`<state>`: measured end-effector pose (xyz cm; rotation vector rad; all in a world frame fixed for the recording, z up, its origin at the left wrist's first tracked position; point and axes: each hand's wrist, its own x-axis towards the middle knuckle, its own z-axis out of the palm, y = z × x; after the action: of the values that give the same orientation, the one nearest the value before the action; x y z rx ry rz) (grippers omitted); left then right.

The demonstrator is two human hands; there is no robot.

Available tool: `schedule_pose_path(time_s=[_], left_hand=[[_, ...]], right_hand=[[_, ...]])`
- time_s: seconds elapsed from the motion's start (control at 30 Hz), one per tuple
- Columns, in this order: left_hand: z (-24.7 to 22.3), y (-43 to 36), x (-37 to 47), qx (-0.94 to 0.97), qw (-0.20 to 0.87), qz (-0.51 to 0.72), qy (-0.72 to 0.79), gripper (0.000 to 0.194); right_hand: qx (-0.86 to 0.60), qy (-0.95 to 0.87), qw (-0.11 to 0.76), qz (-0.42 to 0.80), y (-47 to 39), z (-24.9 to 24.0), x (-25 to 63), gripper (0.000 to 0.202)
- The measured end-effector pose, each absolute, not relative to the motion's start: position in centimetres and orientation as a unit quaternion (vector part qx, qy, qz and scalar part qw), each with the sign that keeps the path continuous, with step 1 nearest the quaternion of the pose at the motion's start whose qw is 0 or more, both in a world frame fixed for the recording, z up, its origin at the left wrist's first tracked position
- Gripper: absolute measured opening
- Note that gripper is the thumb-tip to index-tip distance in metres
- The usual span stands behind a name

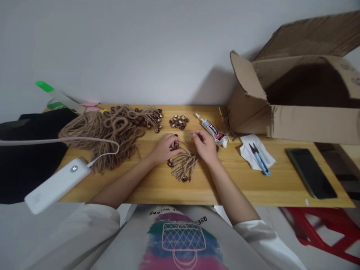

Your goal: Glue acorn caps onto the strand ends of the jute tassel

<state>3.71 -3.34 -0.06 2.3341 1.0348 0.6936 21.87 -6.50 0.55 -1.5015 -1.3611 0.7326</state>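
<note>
A brown cord tassel (184, 165) lies fanned out on the wooden table, with dark round shell-like caps at some of its ends. My left hand (165, 149) is at its upper left, fingers closed around a dark brown cap (176, 144). On the tassel's other side, my right hand (206, 146) has thumb and forefinger pinched together; whatever they hold is too small to make out. Behind both hands sits a small pile of loose dark caps (179, 122) with pale insides. The B-7000 glue tube (213, 129) lies just beyond my right hand.
Left of my hands is a heap of brown cord (90, 127) with more caps. A white power bank (57, 185) with a cable is at front left. Blue thread snips (260, 159) rest on white tissue (247, 144). Further right are a phone (311, 172) and an open cardboard box (309, 120).
</note>
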Motion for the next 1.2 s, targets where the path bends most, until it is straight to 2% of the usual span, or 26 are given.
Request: schedule_pose_path(time_s=[0.2, 0.33, 0.4, 0.63, 0.87, 0.97, 1.07, 1.13, 1.2], left_hand=[[2.4, -3.8, 1.3, 0.880, 0.249, 0.213, 0.343, 0.029], [4.5, -6.7, -3.5, 0.841, 0.195, 0.254, 0.437, 0.023], [4.7, -9.2, -5.6, 0.819, 0.203, 0.269, 0.465, 0.022], [2.1, -16.4, -5.9, 0.697, 0.351, 0.365, 0.508, 0.027], [1.3, -15.4, -2.6, 0.612, 0.435, 0.408, 0.520, 0.027], [1.4, -14.0, -1.7, 0.646, 0.394, 0.410, 0.510, 0.019], [1.3, -12.7, -0.7, 0.714, 0.275, 0.409, 0.497, 0.016], [1.1, -12.0, -0.1, 0.753, 0.212, 0.383, 0.492, 0.018], [0.9, -11.6, 0.3, 0.784, 0.194, 0.335, 0.484, 0.029]], right_hand=[[-0.607, -0.558, 0.486, 0.289, -6.3, 0.3, 22.2, 0.028], [-0.603, -0.555, 0.494, 0.288, -6.1, 0.4, 22.4, 0.026], [-0.604, -0.547, 0.501, 0.290, -5.9, 0.4, 22.6, 0.026], [-0.612, -0.506, 0.526, 0.307, -5.6, 0.8, 23.3, 0.022], [-0.612, -0.497, 0.525, 0.321, -5.7, 1.3, 23.1, 0.016], [-0.614, -0.496, 0.525, 0.318, -6.1, 1.7, 22.6, 0.015], [-0.591, -0.542, 0.498, 0.331, -7.4, 2.6, 21.8, 0.016], [-0.547, -0.674, 0.390, 0.308, -8.4, 3.5, 21.2, 0.015], [-0.536, -0.747, 0.314, 0.236, -9.2, 4.2, 20.8, 0.020]])
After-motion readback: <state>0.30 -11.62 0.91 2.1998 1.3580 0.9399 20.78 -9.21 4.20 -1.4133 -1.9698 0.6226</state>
